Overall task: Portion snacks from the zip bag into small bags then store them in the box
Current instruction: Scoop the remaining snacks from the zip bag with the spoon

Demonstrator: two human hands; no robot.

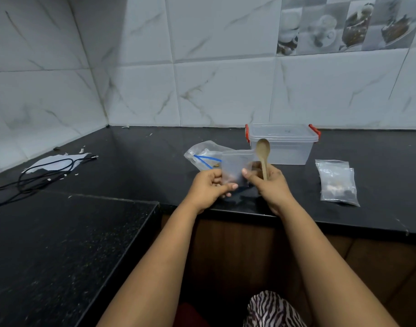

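- The left hand (208, 185) pinches one side of the small bag (236, 167) between thumb and curled fingers. The bag hangs upright above the front edge of the countertop (131, 161), mouth upward, so that the contents settle at the bottom.
- The right hand (267, 181) pinches the opposite side of the same bag with thumb and forefinger. The remaining fingers are closed round the handle of the wooden spoon (263, 153).
- The spoon stands bowl-up and appears empty. Parking it in the palm probably frees the fingertips for the bag without putting the tool down.
- A dark portion of snacks shows low inside the small bag. The two-sided grip suggests the mouth is being aligned for sealing; whether it is already closed cannot be told.
- The zip bag (203, 155), marked by its blue strip, lies on the countertop just behind the hands, mouth apparently open, within spoon reach.
- The box (282, 143) stands behind and to the right, lid seated and red clips at both ends. It is judged to need opening before storage.
- Two filled bags (336, 182) lie overlapping to the right, staged near the box.
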